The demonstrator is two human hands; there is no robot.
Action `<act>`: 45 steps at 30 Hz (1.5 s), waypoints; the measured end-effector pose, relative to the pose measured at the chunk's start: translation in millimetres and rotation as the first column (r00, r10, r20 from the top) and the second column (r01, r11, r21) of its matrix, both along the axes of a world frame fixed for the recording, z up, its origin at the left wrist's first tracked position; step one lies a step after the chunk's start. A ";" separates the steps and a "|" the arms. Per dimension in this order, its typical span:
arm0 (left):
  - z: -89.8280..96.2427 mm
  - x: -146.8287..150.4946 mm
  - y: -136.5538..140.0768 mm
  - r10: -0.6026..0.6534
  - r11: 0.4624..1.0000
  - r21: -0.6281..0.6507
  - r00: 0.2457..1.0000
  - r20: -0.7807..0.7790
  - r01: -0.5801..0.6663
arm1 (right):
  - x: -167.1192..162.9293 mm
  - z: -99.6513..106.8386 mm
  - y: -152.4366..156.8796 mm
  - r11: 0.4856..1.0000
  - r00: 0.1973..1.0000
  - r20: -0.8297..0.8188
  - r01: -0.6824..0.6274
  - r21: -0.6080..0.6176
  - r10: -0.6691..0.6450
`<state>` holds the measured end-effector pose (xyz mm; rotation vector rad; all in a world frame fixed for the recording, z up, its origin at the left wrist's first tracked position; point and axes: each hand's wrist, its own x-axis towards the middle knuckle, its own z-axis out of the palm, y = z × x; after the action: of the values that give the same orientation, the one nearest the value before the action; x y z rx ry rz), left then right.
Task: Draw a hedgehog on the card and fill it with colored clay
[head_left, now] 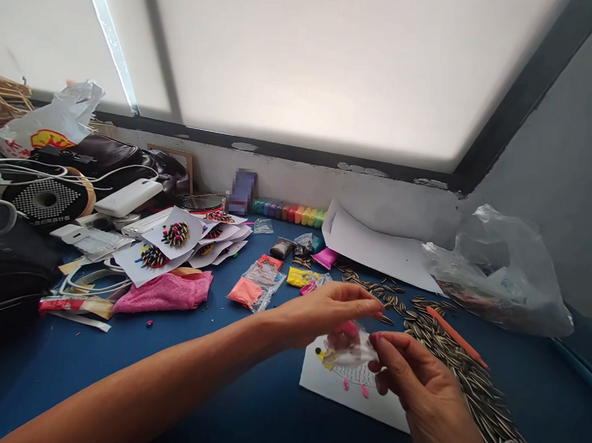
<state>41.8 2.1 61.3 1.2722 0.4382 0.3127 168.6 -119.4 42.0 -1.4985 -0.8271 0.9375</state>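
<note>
A small clear plastic bag (363,352) with pink modelling clay (348,330) in it is pinched by its edge in my right hand (424,380). My left hand (334,309) is just above the bag, thumb and fingers pressed together; what they hold, if anything, cannot be made out. Beneath the bag lies a white paper (336,395) with a drawn rounded outline. Yellow clay (327,360) with a dark dot forms a point at its left end, and two small pink clay pieces (365,390) sit along the lower edge. My right hand hides part of the paper.
Striped sunflower seeds (471,383) spread over the blue table at right, with an orange stick (456,337) on them. Several clay bags (246,291) lie ahead. At left are a pink cloth (166,292) and seed-covered papers (176,234). A plastic bag (511,279) stands at back right.
</note>
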 end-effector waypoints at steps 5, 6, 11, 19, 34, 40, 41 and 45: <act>-1.7 -3.0 16.9 0.078 0.990 -0.125 0.988 0.134 -0.062 | 11.8 2.0 -4.7 0.998 0.993 0.110 0.037 0.044 -0.042; -2.9 -3.4 18.7 0.077 0.992 -0.112 0.987 0.142 -0.062 | 13.4 2.0 -5.9 0.999 0.990 0.137 0.030 0.027 -0.033; -8.0 -2.2 16.6 0.085 0.996 -0.016 0.991 0.102 -0.083 | 14.7 5.0 -6.2 0.999 0.987 0.160 -0.024 -0.026 0.028; -8.6 0.9 9.1 0.078 0.997 0.009 0.993 0.089 -0.079 | 10.4 9.0 -0.1 0.996 0.996 0.046 -0.074 -0.058 0.077; -8.0 0.9 10.2 0.129 0.992 -0.007 0.989 0.078 -0.129 | 11.9 3.1 0.4 0.994 0.997 -0.002 -0.072 -0.082 0.072; -10.2 1.4 11.4 0.152 0.988 -0.006 0.985 0.082 -0.152 | 9.1 6.7 -1.0 0.994 0.998 0.008 -0.068 -0.085 0.069; -10.4 1.6 11.2 0.151 0.988 -0.008 0.985 0.086 -0.151 | 8.8 7.4 -0.7 0.993 0.997 0.020 -0.076 -0.090 0.078; -10.3 1.9 9.5 0.133 0.991 -0.013 0.987 0.091 -0.133 | 8.5 7.9 0.1 0.988 0.992 0.063 -0.104 -0.115 0.112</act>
<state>43.7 11.7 51.0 1.2188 0.4465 0.4798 177.1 -119.3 49.8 -1.6032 -0.9269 1.0312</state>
